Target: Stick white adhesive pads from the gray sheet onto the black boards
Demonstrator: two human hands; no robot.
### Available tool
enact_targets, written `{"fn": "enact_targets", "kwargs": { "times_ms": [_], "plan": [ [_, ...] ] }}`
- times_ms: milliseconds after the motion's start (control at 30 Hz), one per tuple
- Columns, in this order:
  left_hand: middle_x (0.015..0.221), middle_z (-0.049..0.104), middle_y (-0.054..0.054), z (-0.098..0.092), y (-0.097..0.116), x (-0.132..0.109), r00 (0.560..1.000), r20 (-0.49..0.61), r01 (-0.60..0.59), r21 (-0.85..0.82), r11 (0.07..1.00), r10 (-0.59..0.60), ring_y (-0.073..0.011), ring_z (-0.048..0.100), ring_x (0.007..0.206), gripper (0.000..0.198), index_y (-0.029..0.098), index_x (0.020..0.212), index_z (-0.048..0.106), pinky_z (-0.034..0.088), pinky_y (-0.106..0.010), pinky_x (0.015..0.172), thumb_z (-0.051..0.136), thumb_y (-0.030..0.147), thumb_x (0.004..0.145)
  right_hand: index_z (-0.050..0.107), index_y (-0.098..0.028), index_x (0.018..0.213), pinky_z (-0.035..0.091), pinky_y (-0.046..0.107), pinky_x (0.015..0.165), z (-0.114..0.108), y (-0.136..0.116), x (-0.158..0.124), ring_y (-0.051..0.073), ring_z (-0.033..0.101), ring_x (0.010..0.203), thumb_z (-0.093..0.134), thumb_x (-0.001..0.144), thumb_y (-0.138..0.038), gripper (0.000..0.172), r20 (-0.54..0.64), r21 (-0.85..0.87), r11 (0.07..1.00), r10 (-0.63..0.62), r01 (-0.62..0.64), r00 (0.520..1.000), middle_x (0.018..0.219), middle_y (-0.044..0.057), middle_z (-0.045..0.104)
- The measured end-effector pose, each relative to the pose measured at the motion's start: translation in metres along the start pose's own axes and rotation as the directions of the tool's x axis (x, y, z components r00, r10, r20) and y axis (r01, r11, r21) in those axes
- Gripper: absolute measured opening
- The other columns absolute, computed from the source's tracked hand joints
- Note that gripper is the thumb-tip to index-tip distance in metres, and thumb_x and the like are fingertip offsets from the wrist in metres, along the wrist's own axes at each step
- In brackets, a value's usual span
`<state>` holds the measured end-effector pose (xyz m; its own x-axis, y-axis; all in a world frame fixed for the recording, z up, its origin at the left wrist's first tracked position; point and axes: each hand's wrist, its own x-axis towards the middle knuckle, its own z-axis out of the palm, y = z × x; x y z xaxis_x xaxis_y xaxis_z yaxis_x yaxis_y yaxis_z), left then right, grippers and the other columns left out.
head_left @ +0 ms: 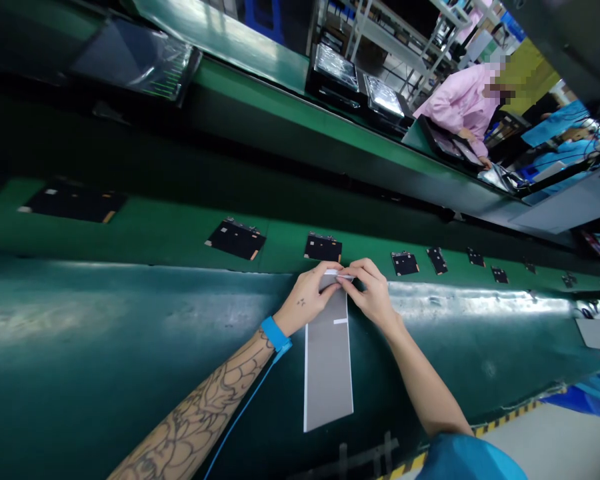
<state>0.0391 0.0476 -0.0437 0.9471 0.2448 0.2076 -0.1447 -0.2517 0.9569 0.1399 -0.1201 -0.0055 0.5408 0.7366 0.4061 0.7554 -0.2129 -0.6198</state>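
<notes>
The fingers [327, 269] of the left hand [305, 298] and right hand [371, 293] pinch the white-edged top end of a grey film strip [327, 367], which lies flat on the dark green tabletop [130, 313], just below black circuit boards [323, 248] on a green belt [283, 243]. A blue wrist strap [275, 333] circles the left wrist.
</notes>
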Motion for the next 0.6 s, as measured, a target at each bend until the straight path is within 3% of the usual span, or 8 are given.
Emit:
{"fn": "enact_targets", "kwargs": {
  "times_ms": [167,467,600],
  "plan": [
    [0.125,0.077,-0.007,0.001,-0.002,0.0,1.0,0.0,-0.02,0.02,1.0,0.02,-0.0258,0.074,0.112,0.032,0.023,0.129,0.064,0.058,-0.04,0.099,0.065,0.017,0.098,0.072,-0.026,0.112,0.056,0.041,0.087,0.005,-0.003,0.0,0.024,0.066,0.098,0.067,0.108,-0.025,0.007,0.011,0.005,1.0,0.012,-0.012,1.0,0.105,0.006,0.069],
    [0.121,0.077,-0.007,-0.001,0.0,0.001,1.0,0.015,-0.011,0.056,0.998,0.01,-0.0267,0.075,0.109,0.029,0.022,0.129,0.064,0.06,-0.039,0.096,0.065,0.023,0.1,0.068,-0.027,0.112,0.056,0.041,0.091,-0.001,-0.006,0.001,0.026,0.065,0.106,0.06,0.11,-0.031,0.009,0.145,-0.013,0.994,0.108,-0.107,0.984,0.111,0.007,0.066],
    [0.122,0.077,-0.007,-0.002,-0.001,0.001,0.999,0.036,0.013,0.063,0.998,-0.016,-0.0275,0.075,0.11,0.029,0.023,0.129,0.065,0.06,-0.04,0.096,0.066,0.027,0.101,0.068,-0.027,0.111,0.056,0.04,0.092,-0.008,-0.011,0.001,0.024,0.064,0.103,0.059,0.111,-0.035,0.013,0.172,0.067,0.988,0.128,-0.142,0.977,0.111,0.007,0.066]
  ]
}}
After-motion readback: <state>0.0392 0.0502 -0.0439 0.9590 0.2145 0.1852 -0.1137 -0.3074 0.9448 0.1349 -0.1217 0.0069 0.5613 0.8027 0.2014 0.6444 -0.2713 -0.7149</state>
